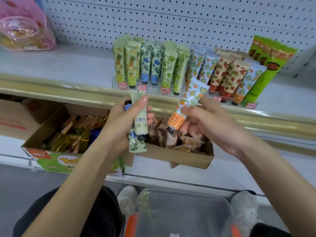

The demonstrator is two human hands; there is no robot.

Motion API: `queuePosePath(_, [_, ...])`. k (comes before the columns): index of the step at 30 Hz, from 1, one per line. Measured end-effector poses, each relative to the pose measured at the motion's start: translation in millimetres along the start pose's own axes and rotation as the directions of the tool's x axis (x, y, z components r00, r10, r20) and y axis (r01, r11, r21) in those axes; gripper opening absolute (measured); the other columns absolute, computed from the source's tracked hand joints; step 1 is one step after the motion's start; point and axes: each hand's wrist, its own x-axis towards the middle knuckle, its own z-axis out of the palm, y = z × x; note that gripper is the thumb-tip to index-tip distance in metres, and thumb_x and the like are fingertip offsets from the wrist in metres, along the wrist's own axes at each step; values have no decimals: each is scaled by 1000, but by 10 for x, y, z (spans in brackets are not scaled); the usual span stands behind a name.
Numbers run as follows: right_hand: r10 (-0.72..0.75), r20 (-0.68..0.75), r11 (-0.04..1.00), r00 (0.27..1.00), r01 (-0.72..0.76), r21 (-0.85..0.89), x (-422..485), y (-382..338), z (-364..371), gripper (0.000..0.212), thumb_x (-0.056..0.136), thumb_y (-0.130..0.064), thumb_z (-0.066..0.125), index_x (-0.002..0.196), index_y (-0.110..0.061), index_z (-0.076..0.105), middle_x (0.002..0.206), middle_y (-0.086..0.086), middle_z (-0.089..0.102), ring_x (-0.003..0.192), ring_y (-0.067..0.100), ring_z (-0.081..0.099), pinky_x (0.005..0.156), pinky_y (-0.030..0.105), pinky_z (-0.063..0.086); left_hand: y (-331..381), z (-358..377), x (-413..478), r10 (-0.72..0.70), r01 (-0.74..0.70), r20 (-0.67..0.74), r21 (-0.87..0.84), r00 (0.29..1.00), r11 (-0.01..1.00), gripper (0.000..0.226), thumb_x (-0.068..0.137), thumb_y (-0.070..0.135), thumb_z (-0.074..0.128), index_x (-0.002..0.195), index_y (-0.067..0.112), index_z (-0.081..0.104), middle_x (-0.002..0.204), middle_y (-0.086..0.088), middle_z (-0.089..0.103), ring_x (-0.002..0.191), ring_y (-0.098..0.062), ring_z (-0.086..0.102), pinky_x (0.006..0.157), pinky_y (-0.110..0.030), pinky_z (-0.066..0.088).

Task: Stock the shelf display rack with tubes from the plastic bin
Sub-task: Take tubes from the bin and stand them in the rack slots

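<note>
Hands apart, both gripping stock in front of the shelf: right hand [205,124] pinches an orange-capped tube [189,100] near its cap, crimped end up and tilted toward the display rack [150,90]. Left hand [126,115] is curled round two tubes, a pale one [139,115] back-side out and a blue-flower one [136,142] with its crimp pointing down. Plastic bin [179,211] sits on the floor between the feet, contents unclear. Probably best to seat the orange tube cap-down in the matching orange-fruit row [196,62], print facing forward. The rows there lean, so easing it in straight should avoid toppling neighbours. Writing: barcode and recycling marks on the pale tube, fine print unreadable. Red-and-white price stickers [122,85] and the green header card [270,53] are too blurred to read.
</note>
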Motion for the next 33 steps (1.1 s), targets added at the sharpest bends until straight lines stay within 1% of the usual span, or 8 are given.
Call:
queuePosePath(6, [-87, -138, 991, 987, 72, -109, 227, -504, -357, 13, 91, -21, 60, 86, -10, 55, 73, 14, 66, 53, 25, 63, 44, 26, 45, 122, 157, 207, 27, -25, 82, -26, 996, 999, 20, 90, 22, 61, 107, 13, 59, 93, -5, 68, 65, -11, 69, 57, -22, 55])
queuePosePath(10, [-190, -306, 959, 933, 110, -260, 360, -688, -632, 23, 85, -15, 67, 72, -9, 50, 59, 9, 57, 55, 23, 65, 47, 28, 48, 80, 355, 339, -30, 32, 145, -14, 989, 999, 40, 90, 22, 61, 127, 12, 51, 101, -5, 70, 71, -14, 73, 57, -24, 56])
queuePosePath(14, [-269, -313, 908, 911, 131, -398, 524, -756, -774, 23, 83, -10, 71, 81, -15, 49, 61, 15, 64, 60, 25, 70, 51, 28, 54, 69, 424, 467, -95, 114, 217, -78, 971, 990, 29, 92, 17, 58, 119, 8, 55, 83, -3, 75, 69, -17, 73, 60, -29, 59])
queuePosePath(19, [-312, -322, 803, 894, 67, -592, 764, -627, -780, 19, 86, -16, 69, 77, -13, 52, 55, 6, 68, 61, 21, 72, 68, 40, 59, 66, 368, 541, -161, 179, 271, -41, 949, 983, 19, 94, 13, 53, 113, 14, 57, 88, -7, 76, 79, -21, 74, 65, -33, 61])
queuePosePath(22, [-337, -295, 740, 894, 58, -670, 827, -545, -732, 15, 87, -18, 66, 88, -7, 57, 63, 5, 69, 57, 12, 70, 66, 33, 59, 47, 350, 534, -165, 184, 282, -41, 945, 982, 18, 92, 13, 54, 109, 18, 57, 95, -10, 75, 81, -23, 74, 61, -31, 60])
queuePosePath(25, [-340, -285, 709, 896, 46, -704, 873, -473, -692, 28, 88, -19, 66, 105, 0, 57, 64, 5, 69, 54, 8, 68, 58, 22, 56, 3, 339, 546, -150, 169, 283, -45, 947, 985, 21, 90, 13, 55, 111, 12, 59, 93, -10, 75, 81, -24, 74, 65, -31, 61])
queuePosePath(29, [-317, -259, 692, 913, 36, -721, 926, -407, -672, 17, 87, -17, 66, 82, -9, 53, 59, 5, 66, 54, 12, 69, 56, 30, 57, -21, 339, 564, -149, 156, 307, 2, 940, 988, 24, 91, 15, 55, 112, 6, 57, 87, -11, 76, 82, -27, 74, 74, -38, 60])
queuePosePath(33, [-305, -254, 688, 918, 27, -726, 970, -346, -643, 29, 87, -18, 67, 72, -26, 43, 52, -3, 63, 54, 13, 70, 56, 30, 55, -16, 349, 579, -150, 168, 308, -35, 940, 985, 25, 92, 13, 53, 114, 2, 57, 91, -12, 75, 84, -26, 74, 69, -35, 61])
